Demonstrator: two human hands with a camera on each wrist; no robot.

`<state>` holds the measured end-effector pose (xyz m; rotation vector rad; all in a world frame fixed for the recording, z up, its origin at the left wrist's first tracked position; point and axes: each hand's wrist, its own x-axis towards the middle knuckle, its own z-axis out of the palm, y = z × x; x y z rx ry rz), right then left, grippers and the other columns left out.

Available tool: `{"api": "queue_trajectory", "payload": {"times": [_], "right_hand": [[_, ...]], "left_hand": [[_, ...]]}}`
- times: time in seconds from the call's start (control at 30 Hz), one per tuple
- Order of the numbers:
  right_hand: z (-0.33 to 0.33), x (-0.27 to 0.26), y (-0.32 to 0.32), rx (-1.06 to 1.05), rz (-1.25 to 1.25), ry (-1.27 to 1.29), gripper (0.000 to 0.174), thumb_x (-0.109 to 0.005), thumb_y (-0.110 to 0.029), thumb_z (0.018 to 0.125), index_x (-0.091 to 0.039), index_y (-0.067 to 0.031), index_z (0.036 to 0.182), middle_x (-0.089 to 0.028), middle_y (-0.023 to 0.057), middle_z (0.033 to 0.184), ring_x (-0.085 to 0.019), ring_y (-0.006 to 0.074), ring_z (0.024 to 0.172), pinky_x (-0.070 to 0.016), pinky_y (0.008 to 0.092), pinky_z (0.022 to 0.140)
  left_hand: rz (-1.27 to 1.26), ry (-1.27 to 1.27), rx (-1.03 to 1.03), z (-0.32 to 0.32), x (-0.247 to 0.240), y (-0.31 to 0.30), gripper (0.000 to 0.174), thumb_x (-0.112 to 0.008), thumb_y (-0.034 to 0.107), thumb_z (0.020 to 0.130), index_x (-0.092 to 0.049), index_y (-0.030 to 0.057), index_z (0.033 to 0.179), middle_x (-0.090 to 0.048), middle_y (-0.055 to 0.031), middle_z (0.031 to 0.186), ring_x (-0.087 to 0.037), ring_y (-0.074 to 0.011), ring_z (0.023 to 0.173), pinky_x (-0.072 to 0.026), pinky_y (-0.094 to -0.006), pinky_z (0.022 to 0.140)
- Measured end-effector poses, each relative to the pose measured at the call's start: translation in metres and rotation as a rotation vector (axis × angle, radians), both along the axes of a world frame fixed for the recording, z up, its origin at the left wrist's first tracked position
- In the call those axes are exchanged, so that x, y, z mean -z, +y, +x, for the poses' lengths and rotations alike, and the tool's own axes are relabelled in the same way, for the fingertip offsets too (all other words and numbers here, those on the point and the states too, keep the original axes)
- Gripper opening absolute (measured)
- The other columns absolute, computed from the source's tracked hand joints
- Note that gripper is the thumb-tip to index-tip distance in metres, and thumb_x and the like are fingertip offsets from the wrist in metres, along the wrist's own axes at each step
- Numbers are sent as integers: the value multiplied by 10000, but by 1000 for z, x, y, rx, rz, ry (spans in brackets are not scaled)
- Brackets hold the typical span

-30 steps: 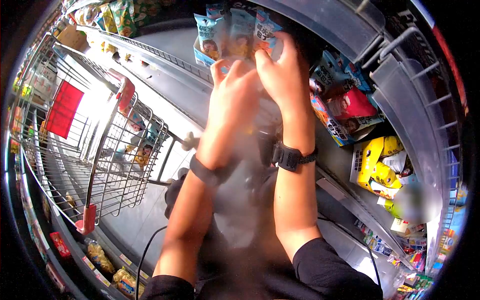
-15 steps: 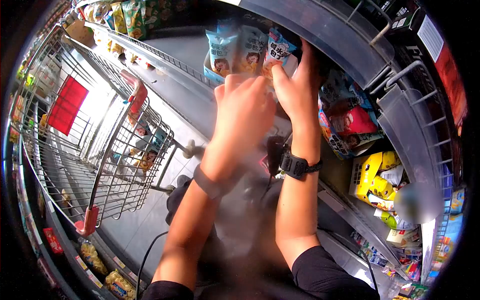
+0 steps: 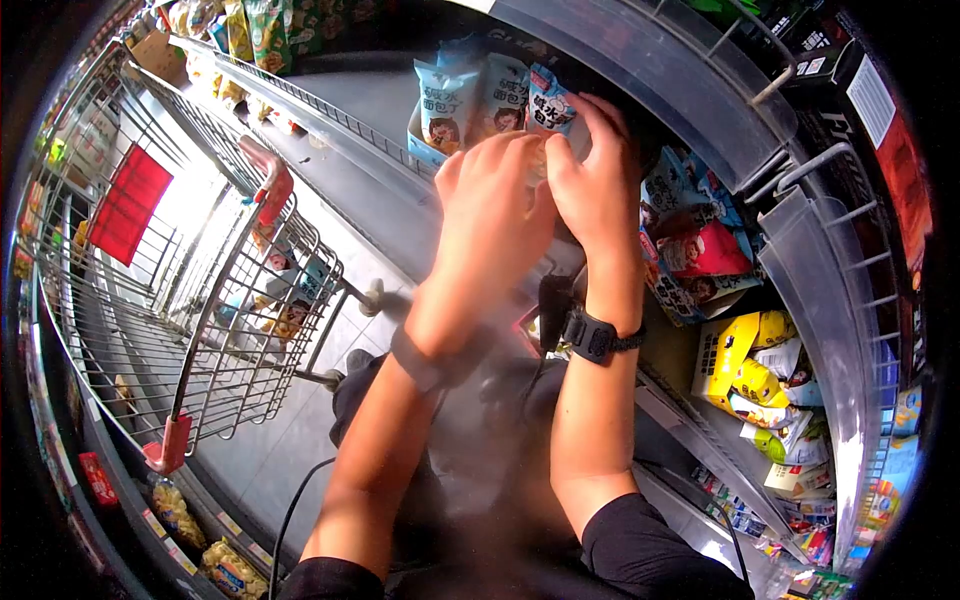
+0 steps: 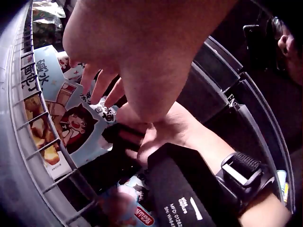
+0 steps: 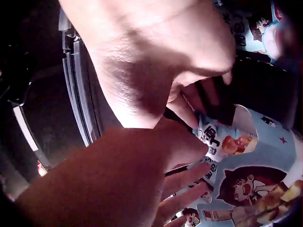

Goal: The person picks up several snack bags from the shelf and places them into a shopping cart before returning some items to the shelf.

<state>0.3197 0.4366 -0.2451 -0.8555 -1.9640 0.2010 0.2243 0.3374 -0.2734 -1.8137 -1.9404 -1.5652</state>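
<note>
Light-blue snack bags [image 3: 445,102] stand upright in a blue display box [image 3: 427,150] on the shelf. My right hand [image 3: 597,195] holds the rightmost bag [image 3: 549,98], fingers at its far side and thumb in front. Beside it, my left hand [image 3: 490,205] reaches over the fronts of the bags. The right wrist view shows the left fingers [image 5: 185,193] nearly straight against the bags, close by the held bag [image 5: 232,142]. From the left wrist, the box's printed side [image 4: 75,127] faces the wire rail, and both hands overlap near its right end.
A wire shopping cart [image 3: 245,290] with snack bags inside stands to the left. Along the shelf front runs a low wire rail [image 3: 330,110]. To the right are another blue box of bags [image 3: 700,245], a yellow box [image 3: 725,360] and a clear plastic divider [image 3: 820,290].
My left hand has moved forward over the bag fronts. My right hand has slid from the top of the rightmost bag down to its right side. The view has shifted slightly.
</note>
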Motion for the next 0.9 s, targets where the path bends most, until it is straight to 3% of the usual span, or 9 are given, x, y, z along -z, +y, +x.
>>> {"api": "queue_trajectory", "payload": {"times": [0.13,0.23,0.27,0.4,0.47,0.57,0.63,0.77,0.9], "right_hand": [[2,-7,-3,-42,-37,-8,341,-641,-116,912,-711,38,1208,-709,210,1256,-684,352,1174,-530,416,1029],[2,-12,-8,-89,-50,12,300,-626,-80,916,-719,61,1163,-734,204,1191,-719,329,1101,-559,393,975],[1,-9,-9,-82,-11,54,270,-618,-56,925,-724,75,1135,-748,196,1154,-738,312,1050,-570,378,947],[7,-41,-31,-166,-42,11,257,-601,-37,958,-711,87,1154,-749,181,1164,-737,270,1063,-567,359,951],[7,-52,-48,-198,-62,35,264,-593,-20,958,-708,89,1169,-747,170,1174,-736,266,1077,-564,349,968],[5,-62,-65,-252,60,28,278,-593,-11,949,-705,95,1181,-733,178,1216,-724,256,1114,-557,350,998],[4,-71,-82,-289,81,39,293,-589,-12,946,-705,99,1192,-718,178,1238,-703,247,1150,-541,353,1032],[-4,-80,-111,-440,130,125,327,-569,7,946,-694,94,1235,-681,170,1280,-668,244,1194,-507,363,1087],[-16,-90,-144,-576,187,214,345,-560,27,937,-683,93,1253,-661,174,1317,-661,248,1207,-506,370,1091]], "left_hand": [[-61,61,-32,-1,7,4,587,-701,157,837,-586,77,1407,-571,-176,1487,-499,-326,1439,-217,-591,1222],[-12,134,-82,3,13,9,582,-720,128,802,-611,115,1374,-574,-172,1452,-500,-328,1421,-227,-677,1187],[-40,126,-59,3,11,8,632,-749,163,784,-600,130,1397,-539,-210,1492,-469,-342,1455,-208,-699,1183],[-13,95,-64,7,7,1,631,-768,232,810,-599,148,1412,-446,-279,1578,-372,-355,1536,-185,-693,1199],[21,80,-65,7,3,-2,601,-768,213,814,-607,130,1387,-392,-302,1603,-371,-393,1529,-246,-702,1167],[149,-28,6,6,-9,-12,545,-758,177,825,-617,90,1344,-343,-339,1610,-382,-448,1502,-347,-649,1130],[215,-21,2,1,-11,-17,567,-759,186,827,-613,28,1352,-467,-258,1545,-369,-450,1495,-340,-569,1177],[344,-10,-99,-8,-23,-44,466,-709,174,917,-639,25,1353,-408,-217,1596,-403,-416,1464,-364,-517,1194],[426,-60,-188,-23,-36,-81,665,-648,138,1006,-382,119,1615,-314,-148,1661,-389,-270,1487,-408,-397,1187]]}}
